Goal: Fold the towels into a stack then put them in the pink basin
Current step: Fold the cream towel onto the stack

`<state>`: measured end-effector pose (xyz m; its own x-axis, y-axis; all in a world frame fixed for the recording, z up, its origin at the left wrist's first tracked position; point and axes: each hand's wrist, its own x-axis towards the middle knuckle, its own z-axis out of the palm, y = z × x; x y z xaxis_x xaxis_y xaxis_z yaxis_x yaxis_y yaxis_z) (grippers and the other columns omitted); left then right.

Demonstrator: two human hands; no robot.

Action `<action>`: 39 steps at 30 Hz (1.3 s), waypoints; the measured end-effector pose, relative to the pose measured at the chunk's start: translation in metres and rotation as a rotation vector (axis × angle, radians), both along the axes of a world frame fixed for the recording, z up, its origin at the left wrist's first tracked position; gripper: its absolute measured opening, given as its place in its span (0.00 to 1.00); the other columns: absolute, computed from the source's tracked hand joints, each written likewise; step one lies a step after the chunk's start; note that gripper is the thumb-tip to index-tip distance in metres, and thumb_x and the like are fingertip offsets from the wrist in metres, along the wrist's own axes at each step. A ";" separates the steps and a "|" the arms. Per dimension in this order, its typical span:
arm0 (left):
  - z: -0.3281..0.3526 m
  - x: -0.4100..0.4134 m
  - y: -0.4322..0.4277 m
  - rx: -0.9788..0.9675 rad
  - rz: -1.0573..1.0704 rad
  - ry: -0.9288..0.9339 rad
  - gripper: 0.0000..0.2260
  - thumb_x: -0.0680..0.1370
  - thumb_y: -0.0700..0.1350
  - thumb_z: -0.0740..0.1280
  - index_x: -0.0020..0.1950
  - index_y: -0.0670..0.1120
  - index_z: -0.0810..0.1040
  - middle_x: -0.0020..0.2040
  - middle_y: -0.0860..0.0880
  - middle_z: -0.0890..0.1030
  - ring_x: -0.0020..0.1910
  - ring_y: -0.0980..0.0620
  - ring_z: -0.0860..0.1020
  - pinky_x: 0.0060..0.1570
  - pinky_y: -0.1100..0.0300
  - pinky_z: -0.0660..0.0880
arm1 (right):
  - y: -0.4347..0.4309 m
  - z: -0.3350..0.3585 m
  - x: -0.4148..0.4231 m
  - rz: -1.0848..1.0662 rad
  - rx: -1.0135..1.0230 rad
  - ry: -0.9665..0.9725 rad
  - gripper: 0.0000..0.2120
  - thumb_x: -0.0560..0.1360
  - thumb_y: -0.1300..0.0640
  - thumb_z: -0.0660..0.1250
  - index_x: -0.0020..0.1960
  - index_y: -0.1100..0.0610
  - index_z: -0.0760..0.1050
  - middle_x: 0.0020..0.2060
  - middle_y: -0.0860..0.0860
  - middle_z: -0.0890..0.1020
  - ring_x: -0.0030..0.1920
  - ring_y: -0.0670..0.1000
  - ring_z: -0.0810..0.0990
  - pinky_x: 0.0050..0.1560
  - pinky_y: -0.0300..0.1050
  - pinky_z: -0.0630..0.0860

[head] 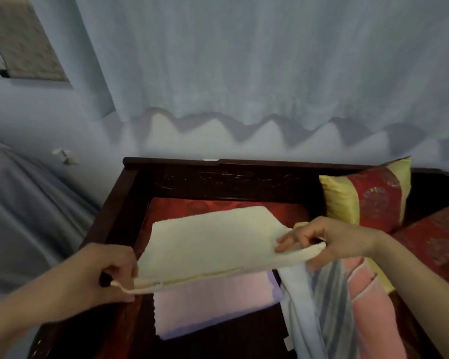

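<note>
Cream towel (205, 242) — soft, folded, pinched flat

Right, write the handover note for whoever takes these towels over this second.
Left hand pinches the cream towel at its near left corner; right hand grips its right end, the towel spread between them.
Lilac towel lies folded flat beneath it. White striped towel and pink towel lie unfolded at right. Pink basin not in view.
To do: finish the cream towel, stack it, fold the other two, carry the stack to the basin.
</note>
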<state>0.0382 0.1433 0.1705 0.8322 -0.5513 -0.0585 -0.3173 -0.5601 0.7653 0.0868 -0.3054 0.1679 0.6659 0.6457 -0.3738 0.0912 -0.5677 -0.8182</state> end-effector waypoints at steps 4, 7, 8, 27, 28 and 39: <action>-0.077 -0.035 -0.015 0.127 -0.006 0.282 0.13 0.64 0.46 0.77 0.45 0.52 0.79 0.38 0.51 0.78 0.36 0.61 0.75 0.39 0.64 0.76 | -0.007 -0.088 -0.032 -0.077 -0.061 0.207 0.14 0.69 0.61 0.75 0.36 0.50 0.71 0.33 0.42 0.78 0.41 0.47 0.81 0.41 0.43 0.75; -0.132 -0.038 -0.013 0.193 0.047 0.462 0.12 0.64 0.51 0.77 0.44 0.51 0.81 0.43 0.51 0.78 0.41 0.59 0.77 0.46 0.58 0.77 | -0.010 -0.141 -0.048 -0.231 -0.057 0.280 0.09 0.72 0.63 0.72 0.42 0.55 0.73 0.31 0.43 0.77 0.34 0.41 0.74 0.36 0.34 0.69; -0.142 -0.034 -0.013 0.188 0.049 0.488 0.13 0.64 0.55 0.77 0.44 0.51 0.81 0.46 0.51 0.79 0.45 0.58 0.79 0.48 0.60 0.77 | -0.012 -0.155 -0.050 -0.286 -0.049 0.282 0.07 0.72 0.63 0.72 0.44 0.57 0.74 0.32 0.44 0.79 0.35 0.42 0.76 0.38 0.33 0.70; -0.259 0.086 -0.057 0.325 0.970 0.279 0.26 0.67 0.63 0.69 0.48 0.41 0.79 0.48 0.40 0.79 0.52 0.38 0.76 0.54 0.46 0.72 | 0.046 -0.247 0.052 -1.057 -0.116 0.087 0.11 0.74 0.48 0.69 0.50 0.54 0.76 0.42 0.47 0.79 0.46 0.49 0.76 0.51 0.41 0.68; -0.259 0.088 -0.056 0.317 0.972 0.364 0.26 0.65 0.66 0.68 0.44 0.43 0.79 0.45 0.42 0.80 0.51 0.39 0.77 0.54 0.46 0.73 | 0.045 -0.250 0.052 -1.015 -0.111 0.157 0.12 0.74 0.46 0.69 0.49 0.55 0.77 0.43 0.47 0.80 0.46 0.49 0.78 0.50 0.42 0.70; -0.193 0.031 -0.082 -0.110 0.846 -0.139 0.05 0.78 0.52 0.61 0.49 0.56 0.65 0.35 0.52 0.76 0.31 0.55 0.76 0.30 0.65 0.70 | 0.061 -0.215 0.031 -1.001 0.047 -0.290 0.12 0.80 0.55 0.59 0.39 0.53 0.63 0.29 0.49 0.66 0.27 0.41 0.67 0.31 0.34 0.65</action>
<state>0.0694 0.0615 -0.0228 0.9613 0.2599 0.0915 0.0781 -0.5755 0.8141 0.1179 -0.2448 -0.0476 0.9650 -0.2413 -0.1028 -0.2070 -0.4602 -0.8633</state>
